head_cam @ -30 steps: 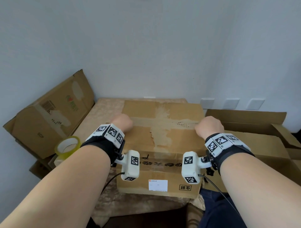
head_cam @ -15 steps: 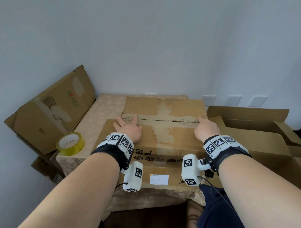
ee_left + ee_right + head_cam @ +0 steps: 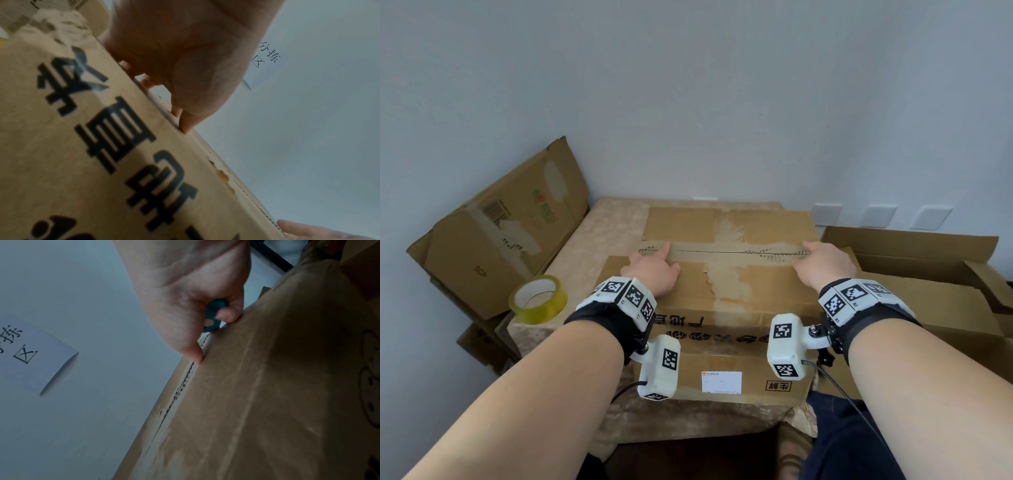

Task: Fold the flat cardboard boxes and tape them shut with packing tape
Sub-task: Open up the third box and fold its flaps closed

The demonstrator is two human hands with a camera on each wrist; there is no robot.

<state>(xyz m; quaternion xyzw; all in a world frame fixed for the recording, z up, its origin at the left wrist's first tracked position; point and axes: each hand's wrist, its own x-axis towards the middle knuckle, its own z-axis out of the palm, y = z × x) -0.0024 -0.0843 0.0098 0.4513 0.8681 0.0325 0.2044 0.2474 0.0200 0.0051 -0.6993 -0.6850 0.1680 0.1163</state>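
Now flat on the box point(image 3: 726, 294), both flaps down; left hand point(image 3: 654, 274) fingers spread, right hand point(image 3: 822, 262) pinching something teal; tape roll point(image 3: 538, 299) next.

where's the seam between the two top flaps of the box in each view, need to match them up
Head: the flap seam runs left to right across the box top, between the left hand and right hand.
Left wrist: it runs diagonally toward the lower right, below the fingertips.
Right wrist: a dark diagonal line below the thumb tip.
Shared landmark: the dashed print marks along the seam.
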